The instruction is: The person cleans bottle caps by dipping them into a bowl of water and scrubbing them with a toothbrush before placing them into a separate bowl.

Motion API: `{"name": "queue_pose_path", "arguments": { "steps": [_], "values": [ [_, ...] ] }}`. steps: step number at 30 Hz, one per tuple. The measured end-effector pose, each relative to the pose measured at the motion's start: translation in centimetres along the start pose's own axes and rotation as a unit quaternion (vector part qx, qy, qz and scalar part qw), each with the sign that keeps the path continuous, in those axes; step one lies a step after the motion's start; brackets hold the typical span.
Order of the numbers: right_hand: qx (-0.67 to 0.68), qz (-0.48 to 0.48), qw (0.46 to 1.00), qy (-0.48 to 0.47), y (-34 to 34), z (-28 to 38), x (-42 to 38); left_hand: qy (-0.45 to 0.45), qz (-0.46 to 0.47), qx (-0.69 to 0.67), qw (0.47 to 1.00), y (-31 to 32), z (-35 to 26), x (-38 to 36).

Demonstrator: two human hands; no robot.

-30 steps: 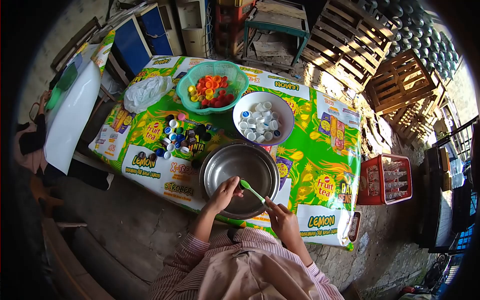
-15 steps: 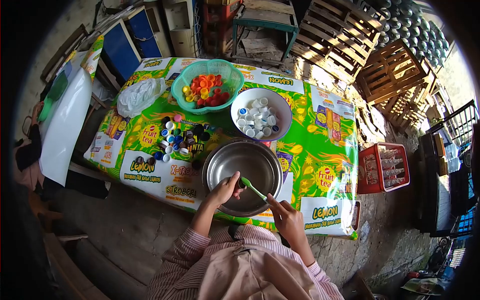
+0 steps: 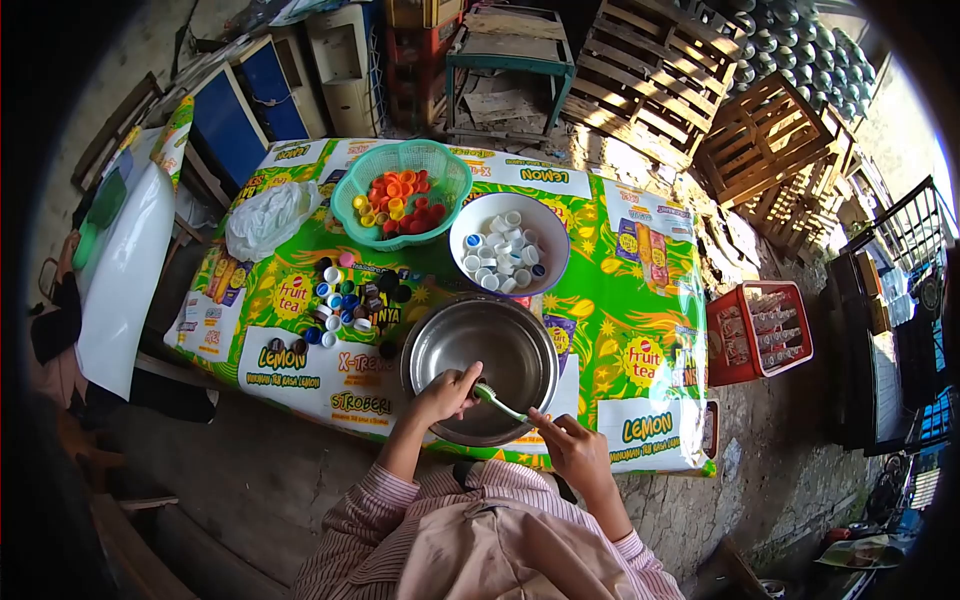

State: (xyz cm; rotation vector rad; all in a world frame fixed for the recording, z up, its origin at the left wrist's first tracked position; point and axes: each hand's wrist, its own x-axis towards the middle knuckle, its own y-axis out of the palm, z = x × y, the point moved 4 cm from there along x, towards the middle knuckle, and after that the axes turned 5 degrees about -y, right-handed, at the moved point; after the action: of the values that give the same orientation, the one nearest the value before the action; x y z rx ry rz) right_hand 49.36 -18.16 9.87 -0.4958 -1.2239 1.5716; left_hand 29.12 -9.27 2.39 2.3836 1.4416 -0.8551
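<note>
Over the near part of a steel bowl (image 3: 425, 340), my left hand (image 3: 449, 393) pinches a small dark item, probably a bottle cap, mostly hidden by the fingers. My right hand (image 3: 572, 446) grips the handle of a green and white brush (image 3: 505, 407). The brush head touches the item in my left hand. Behind the steel bowl is a white bowl (image 3: 560, 262) of white caps. Left of that stands a green basket (image 3: 452, 180) with red, orange and yellow caps. Loose caps (image 3: 334, 300) in blue, white and black lie left of the steel bowl.
A crumpled plastic bag (image 3: 272, 220) lies on the table's left side. The table cover (image 3: 640, 300) is green and printed. A red crate (image 3: 728, 340) stands right of the table, wooden pallets (image 3: 650, 75) behind it. At the far left, part of another person (image 3: 62, 320) shows.
The brush has tilted and its head has shifted slightly against the item in my left hand. The view has shifted a little, and both hands keep their grips.
</note>
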Motion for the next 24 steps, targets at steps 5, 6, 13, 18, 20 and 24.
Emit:
{"name": "queue_pose_path", "arguments": {
  "steps": [5,6,13,18,20,24],
  "values": [
    [-0.003,-0.008,1.0,0.007,-0.7,-0.2,0.1,-0.032,0.002,0.031,0.999,0.0,-1.2,-0.7],
    [-0.004,-0.009,1.0,0.008,-0.6,-0.1,0.1,-0.015,-0.027,0.05,0.998,-0.2,-1.4,-0.6],
    [0.053,-0.064,0.987,0.135,-0.3,0.0,-0.5,0.218,-0.189,0.132,0.948,-1.0,-2.3,-1.2],
    [0.058,-0.025,0.981,0.181,0.8,0.7,-1.2,0.29,-0.135,0.336,0.886,0.1,-3.6,-3.5],
    [0.069,-0.044,0.981,0.177,0.0,1.6,-1.2,0.328,-0.152,0.291,0.886,0.3,-5.3,-5.1],
    [0.069,-0.033,0.978,0.193,1.1,2.4,-1.2,0.329,-0.219,0.425,0.815,0.1,-4.2,-4.2]
  ]
}}
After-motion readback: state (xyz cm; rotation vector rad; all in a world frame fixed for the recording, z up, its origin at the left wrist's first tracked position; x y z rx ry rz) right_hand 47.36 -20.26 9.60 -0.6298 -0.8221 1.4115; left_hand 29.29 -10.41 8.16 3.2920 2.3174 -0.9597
